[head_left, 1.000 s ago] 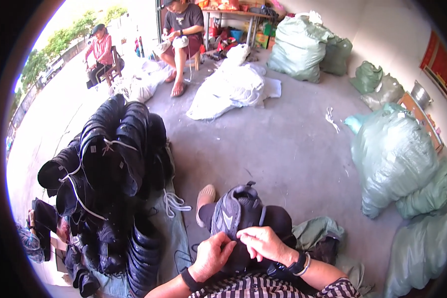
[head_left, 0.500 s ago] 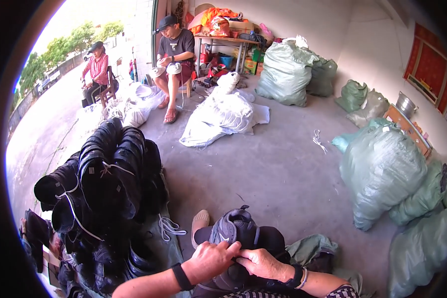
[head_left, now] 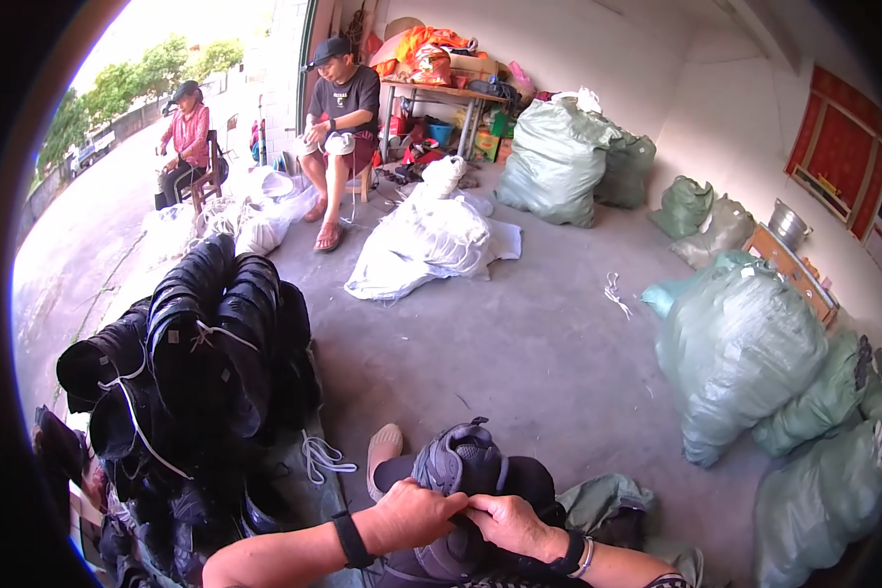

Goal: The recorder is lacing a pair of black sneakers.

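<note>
A dark grey sneaker [head_left: 458, 461] rests on my lap between my knees, its collar turned away from me. My left hand [head_left: 418, 514] lies over its near part, thumb and fingers pinched together. My right hand [head_left: 510, 522] meets it from the other side, its fingers curled in and the fingertips almost touching those of the left. Whatever is pinched between them is too small or too covered to make out. Both wrists carry dark bands.
At left stands a pile of nested black shoe-like pieces [head_left: 191, 343] tied with white cord [head_left: 318, 456]. Stuffed green sacks [head_left: 740, 343] line the right side. Ahead lies a white sack [head_left: 421, 245]. Two people sit beyond it, one on a stool [head_left: 360, 183]. A loaded table [head_left: 441, 83] stands behind.
My view has shifted a little, so the room sits slightly further left. My hands stay close together over the sneaker, with only small finger movement.
</note>
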`<state>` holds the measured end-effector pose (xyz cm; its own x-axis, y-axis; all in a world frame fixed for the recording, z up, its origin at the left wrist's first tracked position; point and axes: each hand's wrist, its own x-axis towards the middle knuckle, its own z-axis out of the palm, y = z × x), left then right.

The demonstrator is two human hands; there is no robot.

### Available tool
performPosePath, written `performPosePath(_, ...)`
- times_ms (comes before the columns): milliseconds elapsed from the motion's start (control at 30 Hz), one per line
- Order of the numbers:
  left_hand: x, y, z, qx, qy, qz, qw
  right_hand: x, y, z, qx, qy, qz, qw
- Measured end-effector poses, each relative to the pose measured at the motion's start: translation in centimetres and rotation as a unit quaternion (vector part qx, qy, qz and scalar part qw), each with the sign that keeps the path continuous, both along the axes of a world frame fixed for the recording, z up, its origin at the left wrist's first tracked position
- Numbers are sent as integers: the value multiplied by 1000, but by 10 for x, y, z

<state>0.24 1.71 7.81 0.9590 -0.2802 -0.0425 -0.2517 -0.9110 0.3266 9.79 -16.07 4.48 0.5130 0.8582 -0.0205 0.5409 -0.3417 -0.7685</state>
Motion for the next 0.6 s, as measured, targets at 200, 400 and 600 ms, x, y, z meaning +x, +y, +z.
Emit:
performPosePath(200,-9,5,-32,-53,-83,-3,995,7,10,8,-21,-93,90,991)
performPosePath(400,-11,6,-45,-120,-152,-2,981,13,17,18,-79,-182,184,963)
performPosePath(600,-10,-1,-43,-150,-167,25,974,82,9,45,67,-320,27,945)
